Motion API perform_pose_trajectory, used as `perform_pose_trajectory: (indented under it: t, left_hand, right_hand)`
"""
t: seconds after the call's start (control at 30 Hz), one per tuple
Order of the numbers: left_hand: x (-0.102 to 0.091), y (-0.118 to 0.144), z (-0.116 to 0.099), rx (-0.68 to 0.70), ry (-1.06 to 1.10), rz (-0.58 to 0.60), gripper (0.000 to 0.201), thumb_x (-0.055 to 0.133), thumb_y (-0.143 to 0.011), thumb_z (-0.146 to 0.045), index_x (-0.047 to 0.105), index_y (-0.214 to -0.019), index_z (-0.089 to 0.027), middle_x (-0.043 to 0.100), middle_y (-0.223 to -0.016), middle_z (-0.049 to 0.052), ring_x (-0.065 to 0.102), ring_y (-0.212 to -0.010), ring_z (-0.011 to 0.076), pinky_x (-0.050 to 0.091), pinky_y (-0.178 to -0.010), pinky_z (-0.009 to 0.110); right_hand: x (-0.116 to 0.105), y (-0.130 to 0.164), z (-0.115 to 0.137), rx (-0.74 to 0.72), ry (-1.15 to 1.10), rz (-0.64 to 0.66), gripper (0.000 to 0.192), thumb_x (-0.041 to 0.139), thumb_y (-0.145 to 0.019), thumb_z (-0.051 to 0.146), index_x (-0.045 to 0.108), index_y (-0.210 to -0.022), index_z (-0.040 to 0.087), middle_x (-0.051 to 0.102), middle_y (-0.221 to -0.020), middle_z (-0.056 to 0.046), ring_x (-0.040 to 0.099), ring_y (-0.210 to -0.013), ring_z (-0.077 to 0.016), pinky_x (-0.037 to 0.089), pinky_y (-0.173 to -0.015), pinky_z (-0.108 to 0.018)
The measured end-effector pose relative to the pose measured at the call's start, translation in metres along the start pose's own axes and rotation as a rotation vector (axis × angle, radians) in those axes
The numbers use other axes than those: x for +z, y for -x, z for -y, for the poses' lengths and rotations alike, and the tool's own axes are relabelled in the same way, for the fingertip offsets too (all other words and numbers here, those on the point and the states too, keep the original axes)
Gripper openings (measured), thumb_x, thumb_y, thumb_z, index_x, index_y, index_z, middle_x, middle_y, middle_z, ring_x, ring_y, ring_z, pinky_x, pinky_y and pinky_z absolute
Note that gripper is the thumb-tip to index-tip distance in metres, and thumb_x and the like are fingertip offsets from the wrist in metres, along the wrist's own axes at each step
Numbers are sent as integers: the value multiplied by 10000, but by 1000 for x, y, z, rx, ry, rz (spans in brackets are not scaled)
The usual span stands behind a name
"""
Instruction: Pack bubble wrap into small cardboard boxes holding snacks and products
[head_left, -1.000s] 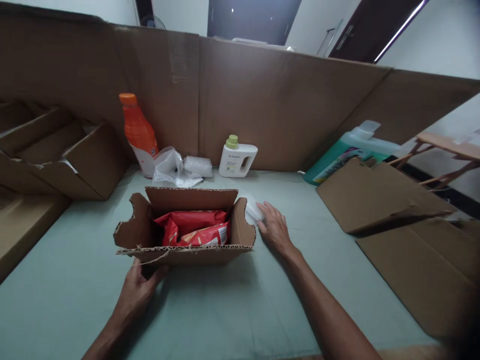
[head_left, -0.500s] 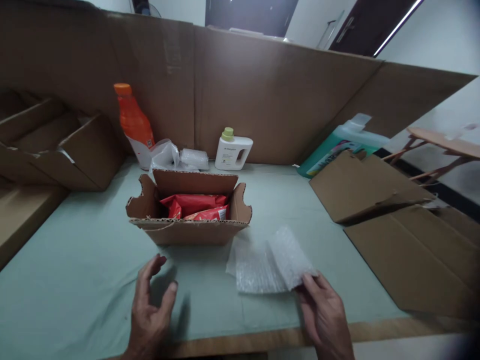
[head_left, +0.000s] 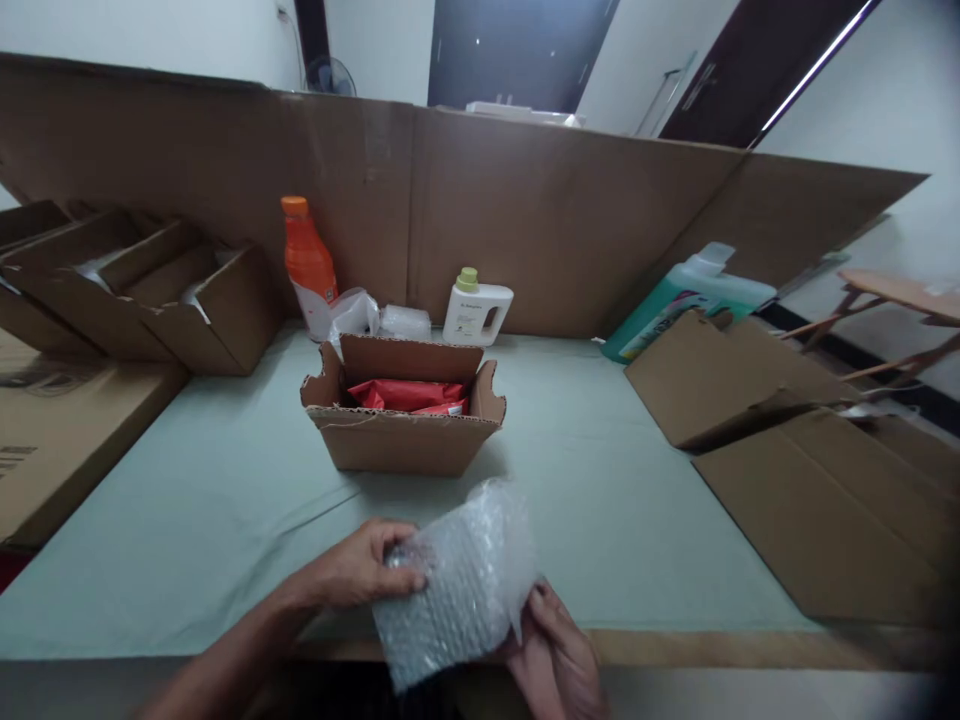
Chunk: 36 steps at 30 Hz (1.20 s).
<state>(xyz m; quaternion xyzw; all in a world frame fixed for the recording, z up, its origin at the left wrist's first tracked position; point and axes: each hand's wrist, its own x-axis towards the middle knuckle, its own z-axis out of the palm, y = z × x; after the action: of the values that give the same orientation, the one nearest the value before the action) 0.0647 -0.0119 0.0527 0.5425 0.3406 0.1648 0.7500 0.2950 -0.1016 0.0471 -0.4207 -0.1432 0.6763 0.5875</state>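
Note:
A clear sheet of bubble wrap [head_left: 461,580] is held between both hands near the table's front edge, tilted and partly folded over. My left hand [head_left: 371,567] grips its left side, thumb on top. At the lower right corner my right hand [head_left: 553,645] pinches it with closed fingers. Just beyond the hands stands an open cardboard box [head_left: 401,445] with its flaps up. Red shiny packets [head_left: 405,394] lie inside it, their lower parts hidden by the box's front wall.
Behind the box stand an orange bottle [head_left: 309,265], crumpled clear plastic [head_left: 356,313] and a white jug [head_left: 478,312]. A green detergent bottle [head_left: 675,300] leans at the right, behind cardboard pieces [head_left: 825,510]. More open boxes [head_left: 217,310] stand at the left. A cardboard wall [head_left: 562,220] closes the back.
The bubble wrap has been lifted from the table and brought left and nearer. My left hand, open before, has moved right and taken hold of it. The camera view has shifted.

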Motion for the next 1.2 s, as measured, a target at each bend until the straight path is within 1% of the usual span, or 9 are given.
perform_pose_trajectory:
  t: [0.13,0.23,0.37,0.5,0.57,0.7,0.97,1.1,1.2]
  left_hand:
    - [-42,13,-8,-55,-212,-125,490,767,-699,-515,671,-999,-140,679,-899,41,589,-790,179,453,-680,259]
    - [-69,22,-5,-98,-496,-329,524,712,-707,-474,666,-1100,-130,636,-808,24,562,-765,186,432,-664,270]
    - [-76,36,13,-143,-528,-428,680,602,-763,-550,586,-1268,-95,478,-645,-48,459,-618,151,366,-586,263]
    - [-63,44,30,-131,-613,-524,730,580,-770,-580,572,-1321,-102,558,-745,2,517,-702,186,414,-653,290]
    - [-57,44,36,-144,-678,-548,722,571,-782,-548,552,-1363,-120,614,-800,28,551,-736,206,442,-704,312]
    - [-48,40,37,-180,-824,-619,602,503,-812,-366,550,-1379,-167,651,-791,24,555,-679,199,450,-718,324]
    - [-56,52,29,-175,-875,-660,556,489,-832,-338,571,-1352,-160,639,-713,2,586,-632,196,460,-649,303]
    - [-52,56,39,-36,-946,-874,547,515,-878,-395,544,-1376,-168,691,-1008,83,670,-812,240,537,-738,362]
    - [-26,48,46,238,-1106,-1072,449,505,-923,-333,573,-1338,-177,648,-1185,137,642,-1086,285,545,-916,421]
  right_hand:
    - [-27,12,-8,235,-76,-118,373,900,-678,441,774,-948,216,789,-925,-71,733,-808,-200,532,-626,-262]
    - [-33,33,-18,251,111,-76,406,810,-784,504,763,-1028,183,781,-984,-129,735,-809,-213,535,-613,-268]
    - [-9,47,-24,-14,489,16,292,717,-882,469,760,-956,190,766,-881,-99,710,-723,-181,557,-638,-271]
    - [12,35,-15,-594,978,114,111,643,-924,255,728,-992,233,760,-848,-49,713,-767,-183,576,-729,-296]
    - [10,25,-11,-844,1241,174,219,676,-877,196,702,-1091,236,768,-986,-67,715,-929,-220,572,-840,-349]
    - [-19,3,-13,-924,1654,243,458,695,-842,236,647,-1297,216,676,-1323,-145,618,-1226,-338,523,-958,-494]
    - [-81,-26,46,-1061,1653,-277,260,519,-962,249,715,-1132,232,762,-1089,-103,684,-1069,-296,504,-952,-492]
    - [-46,-3,59,-1196,1659,-360,469,607,-920,235,585,-1389,233,631,-1373,-157,573,-1267,-363,437,-1018,-558]
    - [4,-1,25,-1207,1501,1,600,583,-910,105,494,-1465,315,668,-1328,-82,601,-1241,-273,475,-1031,-457]
